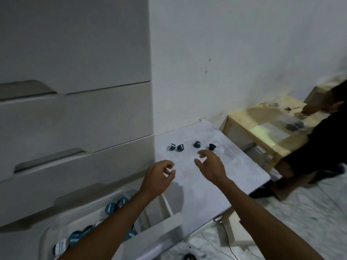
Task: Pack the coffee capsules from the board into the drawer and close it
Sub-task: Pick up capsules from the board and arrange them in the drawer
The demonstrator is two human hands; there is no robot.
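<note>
Several dark teal coffee capsules lie in a row near the far edge of the pale grey board (pixel 216 182): one on its side (pixel 172 146), one beside it (pixel 180 147), one upright (pixel 197 144) and a darker one (pixel 212 146). My right hand (pixel 211 166) hovers just in front of the two right capsules, fingers apart, holding nothing. My left hand (pixel 159 176) hangs over the board's left edge with fingers loosely curled and nothing in them. The open drawer (pixel 165 225) at lower left holds several blue-lidded capsules (pixel 110 208), partly hidden by my left forearm.
A white chest of drawers (pixel 75 113) stands to the left with its upper drawers shut. Another person in dark clothes (pixel 319 147) crouches at the right by a low wooden table (pixel 262 132). A black cable (pixel 228 239) runs on the floor under the board.
</note>
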